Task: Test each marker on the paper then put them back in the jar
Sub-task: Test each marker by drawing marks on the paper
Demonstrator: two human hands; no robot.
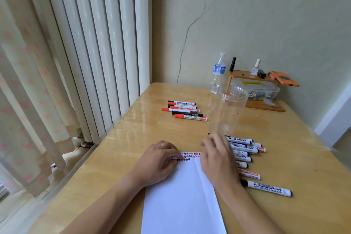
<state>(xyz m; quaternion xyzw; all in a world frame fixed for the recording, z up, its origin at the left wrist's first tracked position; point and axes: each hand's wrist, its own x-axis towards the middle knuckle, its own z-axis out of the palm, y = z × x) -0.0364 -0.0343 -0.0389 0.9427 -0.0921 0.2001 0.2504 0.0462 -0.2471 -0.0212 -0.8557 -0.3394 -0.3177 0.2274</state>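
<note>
Left hand (161,159): lying on the top left corner of the paper (182,195), fingers loosely curved and pressing it down, gripping nothing.
Right hand (218,159): hovering over the near markers (245,153); whether its fingers are holding one is hidden, so I cannot tell.
Paper: lying flat on the surface (133,138), showing rows of red and black test marks along its far edge.
Near markers: lying side by side right of the paper, long axes running left to right.
Far markers (184,110): lying in a second row beyond the paper, likewise crosswise.
Jar (228,108): standing upright, open and holding no markers, between the groups.
Handling: markers are probably light, stiff and smooth; pinching mid-barrel looks best.
</note>
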